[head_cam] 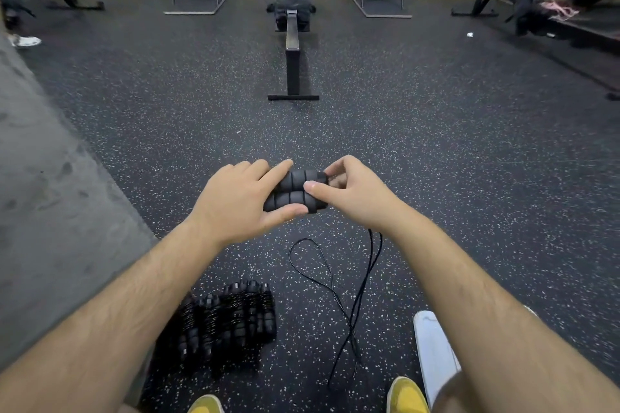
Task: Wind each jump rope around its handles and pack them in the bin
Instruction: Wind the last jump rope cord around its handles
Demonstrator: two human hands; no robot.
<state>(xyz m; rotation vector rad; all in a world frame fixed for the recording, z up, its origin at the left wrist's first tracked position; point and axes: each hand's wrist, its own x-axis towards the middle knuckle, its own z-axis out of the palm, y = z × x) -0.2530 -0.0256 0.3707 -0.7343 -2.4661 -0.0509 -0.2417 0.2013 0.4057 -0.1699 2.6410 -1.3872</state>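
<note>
Two black ribbed foam jump rope handles [295, 192] lie side by side between my hands, held level above the floor. My left hand [240, 199] grips their left end, thumb underneath and index finger along the top. My right hand [349, 191] pinches their right end with thumb and fingers. The thin black rope [349, 305] hangs from under my right hand and lies in loose loops on the floor. A pile of wound jump ropes [228, 322] sits on the floor at lower left. No bin is in view.
A rowing machine [292, 43] stands ahead on the speckled rubber floor. More machines stand upright along the plywood wall. A grey concrete ledge [50, 194] runs along the left. A white object [432, 352] lies by my right leg; my yellow shoes [406, 394] show at the bottom.
</note>
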